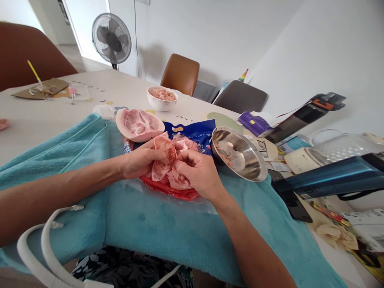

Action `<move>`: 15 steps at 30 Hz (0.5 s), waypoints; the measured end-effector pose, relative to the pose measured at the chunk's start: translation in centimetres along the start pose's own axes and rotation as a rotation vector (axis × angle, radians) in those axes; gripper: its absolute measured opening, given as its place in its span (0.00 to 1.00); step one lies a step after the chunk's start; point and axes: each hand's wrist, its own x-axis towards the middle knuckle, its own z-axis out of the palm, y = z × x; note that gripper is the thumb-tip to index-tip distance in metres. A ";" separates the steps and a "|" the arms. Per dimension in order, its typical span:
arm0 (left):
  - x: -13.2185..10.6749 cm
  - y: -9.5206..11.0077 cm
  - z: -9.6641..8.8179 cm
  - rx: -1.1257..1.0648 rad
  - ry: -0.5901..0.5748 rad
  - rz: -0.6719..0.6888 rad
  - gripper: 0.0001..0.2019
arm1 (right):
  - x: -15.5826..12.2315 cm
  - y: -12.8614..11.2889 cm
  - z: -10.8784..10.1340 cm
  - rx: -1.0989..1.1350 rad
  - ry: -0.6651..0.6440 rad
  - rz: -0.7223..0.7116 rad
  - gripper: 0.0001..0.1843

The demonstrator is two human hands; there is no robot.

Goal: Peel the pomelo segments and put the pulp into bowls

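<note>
My left hand [141,159] grips a pinkish-red pomelo segment [164,154] with loose, torn membrane. At its other side, the bent fingers of my right hand [198,172] pinch the membrane. Underneath lies a red and blue plastic bag [192,127] with more pale pink membrane scraps [180,182] on it. A hollowed pomelo rind [139,124] rests behind my left hand, its pink inside facing up. To the right of my right hand, a tilted steel bowl [249,160] holds a few bits of pulp. My fingertips partly hide the segment.
A teal towel [144,224] covers the near table. Farther back stands a white bowl [162,105] of pink pulp. On the right are a blue bottle [330,176], a dark phone [297,206] and a purple packet [254,124]. White cables [45,244] curve at lower left.
</note>
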 end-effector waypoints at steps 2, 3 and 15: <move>0.1 0.0 -0.1 -0.002 -0.029 -0.006 0.16 | 0.0 0.0 0.1 0.104 -0.011 0.045 0.06; 0.1 0.0 -0.2 -0.006 -0.035 -0.010 0.16 | 0.1 0.0 0.2 0.171 -0.020 0.077 0.06; 0.3 0.2 -0.3 -0.061 0.002 -0.035 0.16 | 0.5 0.6 0.3 0.606 -0.086 0.198 0.06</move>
